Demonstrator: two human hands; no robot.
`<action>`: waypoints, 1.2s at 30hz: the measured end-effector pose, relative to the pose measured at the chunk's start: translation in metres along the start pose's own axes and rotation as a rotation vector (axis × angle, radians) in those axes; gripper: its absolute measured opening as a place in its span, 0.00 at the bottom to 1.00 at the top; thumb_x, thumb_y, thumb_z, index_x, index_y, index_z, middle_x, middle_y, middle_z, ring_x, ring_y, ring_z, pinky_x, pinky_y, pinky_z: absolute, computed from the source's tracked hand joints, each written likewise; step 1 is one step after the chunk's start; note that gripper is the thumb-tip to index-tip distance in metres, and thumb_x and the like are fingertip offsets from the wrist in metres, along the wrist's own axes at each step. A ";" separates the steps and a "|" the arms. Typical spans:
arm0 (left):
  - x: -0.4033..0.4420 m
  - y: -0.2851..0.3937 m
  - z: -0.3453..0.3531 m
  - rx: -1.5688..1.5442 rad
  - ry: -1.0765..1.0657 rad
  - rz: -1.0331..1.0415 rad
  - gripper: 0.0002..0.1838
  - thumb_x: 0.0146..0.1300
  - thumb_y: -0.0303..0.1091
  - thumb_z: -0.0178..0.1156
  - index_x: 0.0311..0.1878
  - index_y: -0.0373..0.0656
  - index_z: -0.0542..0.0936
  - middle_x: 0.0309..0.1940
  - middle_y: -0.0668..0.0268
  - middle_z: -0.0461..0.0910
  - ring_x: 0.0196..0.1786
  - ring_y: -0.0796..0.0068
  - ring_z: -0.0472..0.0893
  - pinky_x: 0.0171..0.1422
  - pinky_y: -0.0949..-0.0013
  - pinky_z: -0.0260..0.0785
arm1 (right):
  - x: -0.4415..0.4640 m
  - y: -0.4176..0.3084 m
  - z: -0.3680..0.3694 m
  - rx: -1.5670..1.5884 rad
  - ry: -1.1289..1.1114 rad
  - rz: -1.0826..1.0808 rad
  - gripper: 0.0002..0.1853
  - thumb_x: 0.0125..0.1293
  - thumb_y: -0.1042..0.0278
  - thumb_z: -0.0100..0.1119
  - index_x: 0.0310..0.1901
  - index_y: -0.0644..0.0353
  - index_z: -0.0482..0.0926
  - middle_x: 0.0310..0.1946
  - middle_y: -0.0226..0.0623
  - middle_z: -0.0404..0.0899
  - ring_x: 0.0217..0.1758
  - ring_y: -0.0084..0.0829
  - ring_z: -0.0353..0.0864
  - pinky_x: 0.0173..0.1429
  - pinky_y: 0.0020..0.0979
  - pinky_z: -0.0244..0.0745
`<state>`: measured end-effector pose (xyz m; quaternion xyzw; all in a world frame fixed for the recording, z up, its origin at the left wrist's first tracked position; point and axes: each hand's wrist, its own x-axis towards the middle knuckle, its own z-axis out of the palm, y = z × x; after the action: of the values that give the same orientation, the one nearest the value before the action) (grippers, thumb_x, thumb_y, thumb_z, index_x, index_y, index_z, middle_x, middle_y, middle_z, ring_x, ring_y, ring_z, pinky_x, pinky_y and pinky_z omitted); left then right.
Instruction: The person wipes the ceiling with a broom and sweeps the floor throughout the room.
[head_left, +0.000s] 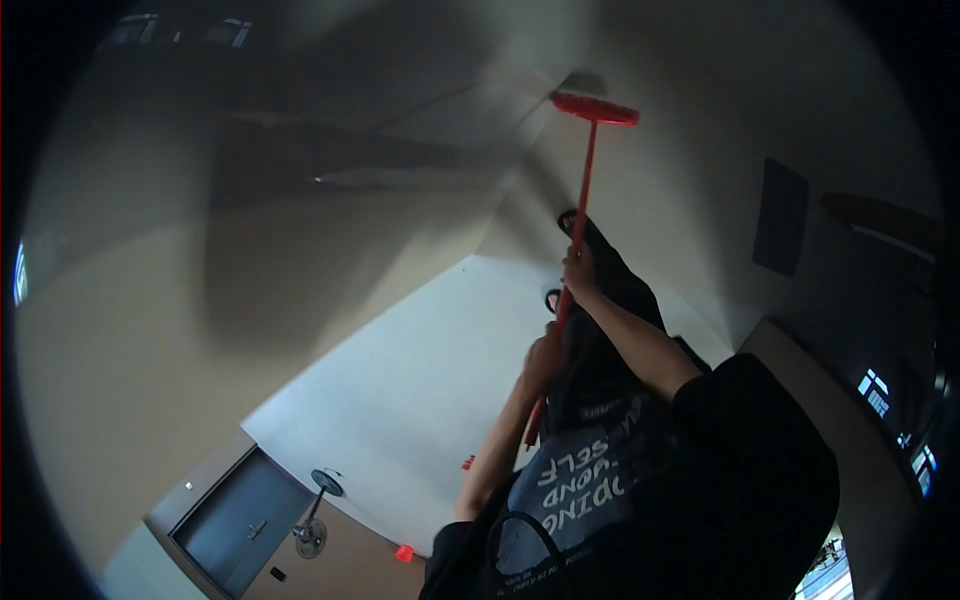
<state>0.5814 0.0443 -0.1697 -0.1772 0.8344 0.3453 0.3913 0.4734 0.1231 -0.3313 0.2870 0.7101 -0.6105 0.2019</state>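
Observation:
A red pole (588,180) with a wide red brush-like head (595,108) runs across the head view, its head toward the top. My right hand (578,272) is wrapped around the middle of the pole. Lower down, my left hand (545,355) also grips it, and the pole's free end (532,430) sticks out past this hand. The head lies at or near a dark patch on the surface; contact cannot be made out. My feet, in dark open footwear, show beside the pole.
A grey door (240,520) and a standing fan (312,535) are at the lower left, with a small red object (404,552) nearby. A dark rectangular mat or panel (781,217) is at the right. Shadows fall on the pale surfaces at the upper left.

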 end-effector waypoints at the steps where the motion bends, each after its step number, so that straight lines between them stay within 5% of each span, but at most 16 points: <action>1: 0.017 0.000 0.006 -0.160 -0.112 -0.048 0.26 0.60 0.41 0.54 0.56 0.37 0.61 0.31 0.38 0.78 0.35 0.38 0.79 0.39 0.46 0.71 | 0.005 -0.017 -0.011 -0.002 0.009 -0.029 0.12 0.70 0.57 0.42 0.47 0.55 0.66 0.23 0.33 0.70 0.16 0.26 0.72 0.17 0.29 0.71; 4: 0.043 0.040 0.010 -0.294 -0.034 0.075 0.23 0.66 0.44 0.48 0.57 0.37 0.66 0.45 0.40 0.76 0.51 0.38 0.74 0.53 0.45 0.65 | 0.045 -0.031 -0.029 -0.046 0.134 0.076 0.12 0.69 0.60 0.43 0.47 0.56 0.66 0.25 0.36 0.73 0.17 0.31 0.76 0.17 0.30 0.73; 6: 0.067 0.043 0.024 -0.171 0.039 0.100 0.21 0.69 0.44 0.42 0.55 0.36 0.68 0.47 0.39 0.75 0.52 0.39 0.73 0.53 0.47 0.65 | 0.082 0.004 -0.035 0.257 0.072 0.159 0.13 0.67 0.62 0.43 0.50 0.56 0.66 0.25 0.38 0.74 0.19 0.34 0.77 0.17 0.30 0.74; 8: 0.090 0.049 0.020 -0.219 0.045 0.091 0.18 0.68 0.39 0.42 0.53 0.35 0.68 0.45 0.40 0.74 0.50 0.40 0.75 0.51 0.47 0.67 | 0.105 -0.008 -0.036 -0.445 0.076 0.103 0.12 0.67 0.65 0.42 0.51 0.55 0.64 0.27 0.39 0.76 0.19 0.35 0.77 0.18 0.31 0.75; 10: 0.109 0.045 0.030 -0.270 0.048 0.074 0.14 0.67 0.33 0.42 0.50 0.34 0.68 0.43 0.40 0.74 0.47 0.40 0.76 0.48 0.48 0.70 | 0.136 0.015 -0.043 -0.239 -0.060 0.174 0.12 0.67 0.67 0.42 0.51 0.53 0.62 0.28 0.38 0.77 0.19 0.35 0.77 0.19 0.33 0.75; 12: 0.117 0.042 0.037 0.426 0.178 0.191 0.13 0.66 0.32 0.43 0.47 0.33 0.68 0.43 0.42 0.73 0.43 0.43 0.78 0.45 0.50 0.72 | 0.138 0.020 -0.040 -0.026 -0.192 0.244 0.12 0.66 0.68 0.42 0.51 0.51 0.61 0.29 0.38 0.77 0.19 0.35 0.77 0.19 0.34 0.76; 15: 0.074 0.051 -0.003 0.237 0.030 0.276 0.12 0.66 0.33 0.43 0.45 0.32 0.68 0.40 0.43 0.74 0.38 0.43 0.79 0.41 0.50 0.74 | 0.126 0.034 -0.037 0.006 -0.163 0.321 0.34 0.61 0.71 0.51 0.66 0.50 0.46 0.27 0.42 0.74 0.22 0.37 0.79 0.19 0.40 0.77; 17: 0.068 0.034 0.009 0.220 0.055 0.255 0.12 0.66 0.33 0.43 0.44 0.32 0.68 0.37 0.43 0.75 0.36 0.42 0.80 0.39 0.49 0.74 | 0.112 0.041 -0.045 0.566 -0.378 0.308 0.31 0.62 0.71 0.49 0.64 0.48 0.47 0.27 0.43 0.73 0.20 0.40 0.79 0.20 0.42 0.79; 21: 0.053 0.017 0.023 0.381 0.166 0.457 0.13 0.67 0.35 0.43 0.41 0.32 0.69 0.31 0.42 0.77 0.34 0.41 0.80 0.35 0.46 0.73 | 0.066 0.007 -0.046 0.060 -0.168 0.369 0.11 0.67 0.67 0.44 0.48 0.49 0.58 0.31 0.43 0.74 0.21 0.38 0.78 0.22 0.43 0.80; 24: 0.038 0.006 0.036 0.167 0.152 0.194 0.15 0.70 0.37 0.41 0.40 0.32 0.69 0.28 0.40 0.77 0.34 0.40 0.79 0.35 0.44 0.72 | 0.059 0.015 -0.042 0.207 -0.392 0.635 0.23 0.66 0.68 0.41 0.61 0.46 0.49 0.34 0.48 0.73 0.22 0.40 0.79 0.23 0.43 0.81; 27: 0.017 -0.025 0.047 0.104 0.129 0.135 0.19 0.71 0.43 0.40 0.43 0.34 0.70 0.30 0.39 0.77 0.36 0.37 0.78 0.36 0.42 0.70 | 0.041 0.025 -0.025 -0.279 -0.443 0.467 0.43 0.65 0.70 0.37 0.67 0.45 0.16 0.31 0.49 0.75 0.23 0.40 0.79 0.25 0.45 0.81; 30: -0.011 -0.016 0.033 -0.083 0.113 -0.093 0.20 0.70 0.47 0.42 0.46 0.37 0.71 0.33 0.38 0.77 0.38 0.34 0.76 0.39 0.40 0.67 | 0.091 0.151 0.035 -0.554 -1.017 0.636 0.28 0.64 0.71 0.37 0.68 0.55 0.54 0.34 0.44 0.77 0.32 0.38 0.81 0.33 0.50 0.80; 32: -0.019 -0.017 0.015 -0.116 0.083 -0.127 0.21 0.70 0.47 0.41 0.44 0.37 0.72 0.33 0.37 0.76 0.40 0.34 0.76 0.41 0.40 0.66 | 0.040 0.030 0.013 -1.627 -1.443 -0.491 0.21 0.65 0.70 0.36 0.58 0.64 0.66 0.38 0.44 0.79 0.42 0.39 0.82 0.54 0.56 0.72; 33: -0.025 -0.010 0.006 -0.078 0.092 -0.119 0.21 0.70 0.47 0.41 0.43 0.36 0.73 0.33 0.36 0.76 0.40 0.34 0.75 0.41 0.41 0.66 | 0.074 0.149 0.077 -1.262 -1.110 0.072 0.19 0.57 0.79 0.44 0.50 0.74 0.73 0.35 0.51 0.82 0.44 0.41 0.83 0.70 0.68 0.26; 34: -0.030 -0.004 -0.003 -0.043 0.099 -0.112 0.22 0.70 0.47 0.40 0.43 0.36 0.73 0.33 0.36 0.76 0.40 0.34 0.75 0.41 0.41 0.66 | 0.043 0.066 0.037 -1.613 -1.287 -0.572 0.19 0.54 0.82 0.48 0.49 0.71 0.75 0.34 0.48 0.83 0.43 0.45 0.83 0.71 0.65 0.37; 36: -0.029 -0.003 -0.011 -0.065 0.082 -0.102 0.22 0.70 0.47 0.40 0.45 0.36 0.73 0.33 0.37 0.76 0.41 0.34 0.75 0.42 0.42 0.65 | 0.089 0.176 0.091 -1.451 -1.203 -0.109 0.33 0.52 0.83 0.50 0.64 0.69 0.61 0.35 0.50 0.82 0.40 0.48 0.82 0.61 0.59 0.66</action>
<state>0.5955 0.0354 -0.1438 -0.2460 0.8281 0.3444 0.3676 0.5159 0.0633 -0.5357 -0.3058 0.7056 -0.0735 0.6350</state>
